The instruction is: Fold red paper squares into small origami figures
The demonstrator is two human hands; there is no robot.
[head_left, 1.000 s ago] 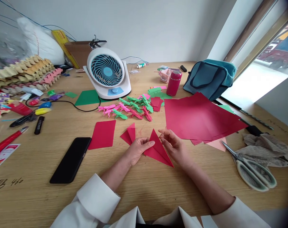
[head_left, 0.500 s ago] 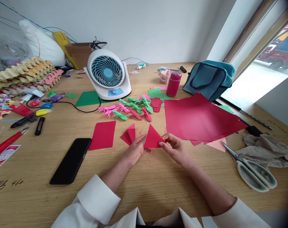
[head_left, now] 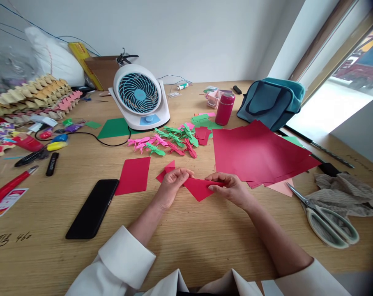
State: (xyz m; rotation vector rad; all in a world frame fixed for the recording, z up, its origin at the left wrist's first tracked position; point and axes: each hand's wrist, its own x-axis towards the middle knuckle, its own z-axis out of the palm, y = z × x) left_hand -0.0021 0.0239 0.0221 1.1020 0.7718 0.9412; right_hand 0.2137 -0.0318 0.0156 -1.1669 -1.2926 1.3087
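One folded triangle of red paper [head_left: 200,190], tip toward the wearer, is pinched at its upper corners, thumb against fingers, by the bare left hand [head_left: 173,186] and bare right hand [head_left: 231,190]. Beyond the grip, rightward, stand a teal fabric bag [head_left: 269,102] and lidded red cylindrical flask [head_left: 225,110], contents hidden; farther, a small pink open-topped basket [head_left: 214,99].
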